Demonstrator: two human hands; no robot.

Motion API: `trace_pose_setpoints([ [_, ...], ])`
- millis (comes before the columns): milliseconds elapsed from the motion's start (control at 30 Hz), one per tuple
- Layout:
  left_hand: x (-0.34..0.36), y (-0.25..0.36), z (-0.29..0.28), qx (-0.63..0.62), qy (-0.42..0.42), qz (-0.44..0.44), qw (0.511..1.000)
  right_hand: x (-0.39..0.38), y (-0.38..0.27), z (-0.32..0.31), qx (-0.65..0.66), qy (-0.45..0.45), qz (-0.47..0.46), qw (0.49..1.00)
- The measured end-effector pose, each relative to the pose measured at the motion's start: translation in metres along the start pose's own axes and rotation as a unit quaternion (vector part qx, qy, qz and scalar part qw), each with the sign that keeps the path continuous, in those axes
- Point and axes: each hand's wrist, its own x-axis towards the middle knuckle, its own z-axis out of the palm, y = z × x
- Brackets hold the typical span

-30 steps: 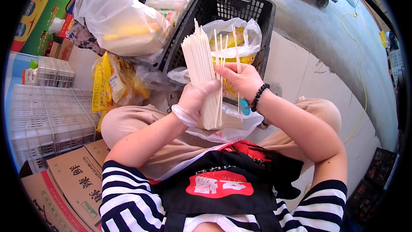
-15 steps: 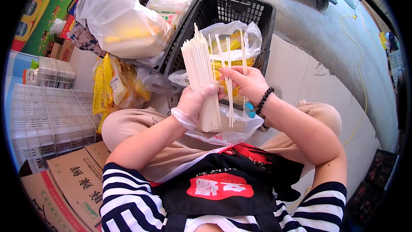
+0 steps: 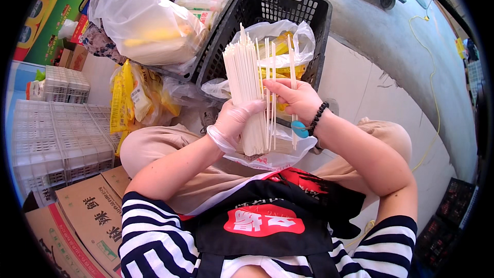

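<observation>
The left hand (image 3: 234,121), in a thin clear glove, is wrapping its fingers tight round a thick bundle of pale sticks (image 3: 247,95), holding it upright over the lap, just in front of the black crate (image 3: 267,15). The right hand (image 3: 296,100) is pinching a few loose sticks (image 3: 292,87) between thumb and fingertips, fanned apart just beside the bundle. A white bag (image 3: 272,157) is lying under both hands on the knees.

To my eye the loose ones are the risk: they are standing separately and held only by a light pinch, so any of them could be slipping down into the bag or tipping toward the crate. The glove may be slick too, letting the bundle slide through the fist and splay at the top.
</observation>
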Motion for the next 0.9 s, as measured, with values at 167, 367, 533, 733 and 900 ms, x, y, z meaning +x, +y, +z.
trace_pose_setpoints([
  [167, 0.003, -0.003, -0.004, -0.014, -0.026, 0.013, 0.999, -0.006, -0.006, 0.008, 0.016, -0.003, 0.012, 1.000],
  [367, 0.002, -0.004, 0.000, -0.007, -0.016, 0.010, 1.000, 0.002, 0.007, 0.006, 0.043, -0.013, -0.001, 0.999],
  [533, 0.003, -0.001, 0.003, 0.030, 0.016, -0.017, 0.999, -0.005, 0.000, 0.012, 0.038, 0.017, 0.022, 0.999],
  [733, 0.004, -0.002, 0.003, 0.045, 0.026, -0.012, 0.999, 0.004, 0.008, 0.009, 0.012, 0.015, 0.000, 1.000],
  [900, 0.000, 0.003, 0.006, 0.035, 0.018, -0.011, 0.999, 0.008, 0.010, 0.001, 0.009, 0.018, 0.009, 1.000],
])
